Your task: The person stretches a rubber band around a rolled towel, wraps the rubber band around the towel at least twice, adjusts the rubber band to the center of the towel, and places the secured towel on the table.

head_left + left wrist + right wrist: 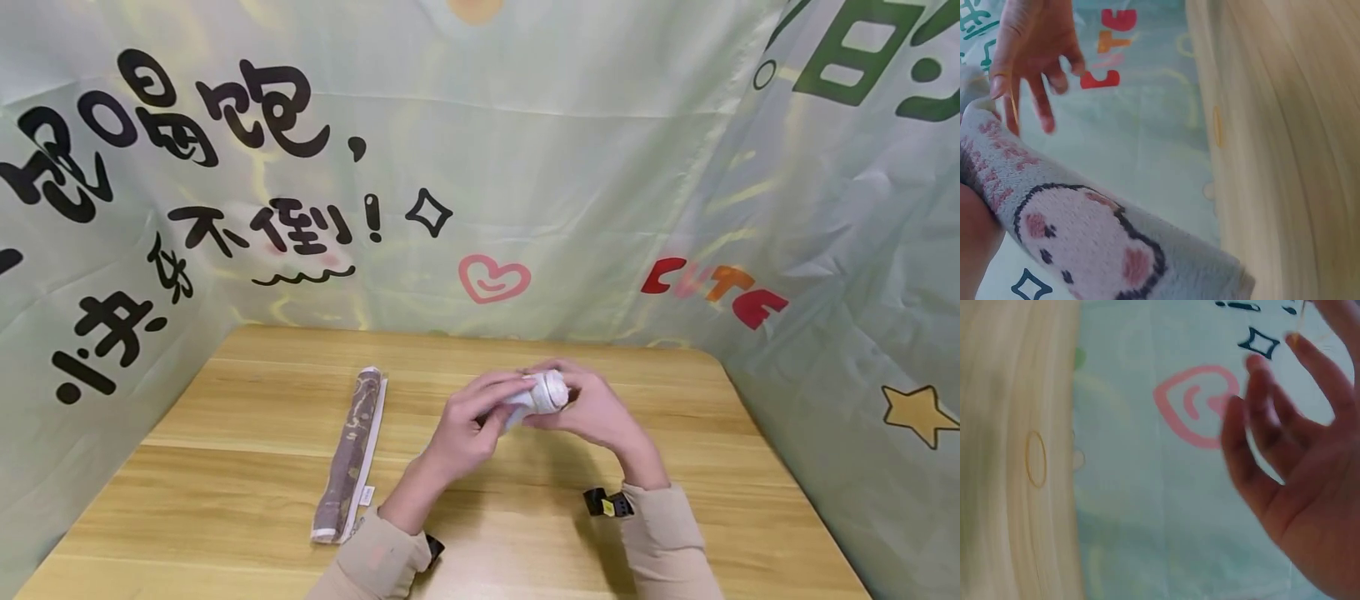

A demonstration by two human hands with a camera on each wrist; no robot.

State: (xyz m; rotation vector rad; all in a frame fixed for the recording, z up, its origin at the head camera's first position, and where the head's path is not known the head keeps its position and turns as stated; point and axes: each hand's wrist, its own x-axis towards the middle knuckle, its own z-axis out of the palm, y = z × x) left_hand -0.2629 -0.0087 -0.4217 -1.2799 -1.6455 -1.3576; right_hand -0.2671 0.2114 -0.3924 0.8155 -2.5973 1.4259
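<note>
A rolled pale grey-blue towel (550, 393) is held above the table by my left hand (468, 421). In the left wrist view, the towel (1094, 240) shows pink patches and a cartoon face, and part of the left hand (975, 234) grips it at the lower left. My right hand (596, 408) is at the roll's near end. A thin yellow rubber band (1014, 103) runs between the right hand's thumb and index finger beside the towel's end. In the right wrist view, the right hand's (1316, 481) other fingers are spread and loosely bent.
A brown patterned towel (352, 454), rolled long with a white edge and a small tag, lies on the wooden table (225, 467) to the left. Another rubber band (1036, 459) lies near the table's far edge. Printed cloth (585, 192) walls surround the table.
</note>
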